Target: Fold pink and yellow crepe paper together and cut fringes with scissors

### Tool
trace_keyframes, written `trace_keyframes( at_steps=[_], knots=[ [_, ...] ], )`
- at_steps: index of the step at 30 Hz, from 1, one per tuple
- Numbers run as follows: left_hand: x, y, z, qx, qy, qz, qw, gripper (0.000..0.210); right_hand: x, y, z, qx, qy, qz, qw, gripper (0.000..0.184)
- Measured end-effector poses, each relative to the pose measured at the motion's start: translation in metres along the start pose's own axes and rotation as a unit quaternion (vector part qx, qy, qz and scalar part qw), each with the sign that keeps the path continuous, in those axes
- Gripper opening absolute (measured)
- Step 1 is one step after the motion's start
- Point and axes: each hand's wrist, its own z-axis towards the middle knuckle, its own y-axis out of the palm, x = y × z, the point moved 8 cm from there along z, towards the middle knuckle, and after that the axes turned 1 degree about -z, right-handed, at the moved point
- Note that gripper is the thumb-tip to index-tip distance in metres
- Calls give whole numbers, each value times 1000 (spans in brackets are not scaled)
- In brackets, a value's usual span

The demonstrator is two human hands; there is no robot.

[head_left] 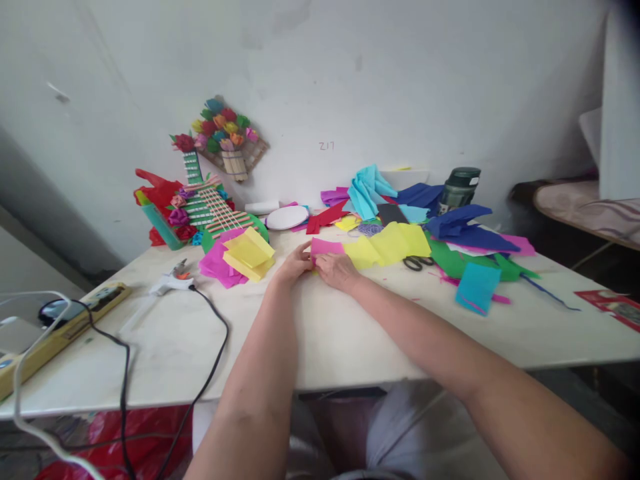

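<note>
A pink piece of crepe paper (327, 246) lies on the table, over the left end of a long yellow crepe paper strip (395, 244). My left hand (298, 261) pinches the pink paper's left edge between curled fingers. My right hand (337, 271) rests on the near side of the same paper, its fingers bent and pressed together on it close to the left fingertips. The hands partly hide the paper's lower edge. Dark-handled scissors (418, 263) lie right of the hands, partly under the yellow strip.
Stacked yellow and magenta papers (249, 253) lie left. A glue gun (173, 285) trails a black cord near a power strip (65, 327). Behind stand a craft guitar (213, 207), a white disc (287, 217) and a dark bottle (459, 189). Blue and green papers (450, 259) spread right.
</note>
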Motion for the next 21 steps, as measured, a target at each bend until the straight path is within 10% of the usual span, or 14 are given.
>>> trace_keyframes(
  at_steps=[14,21],
  knots=[
    [1,-1,-2,12,-5,13,1000,93,-2,-4,-1,-12,3,4,1000,22],
    [1,-7,-4,111,-35,17,993,77,0,1,-1,-2,5,9,1000,26]
  ],
)
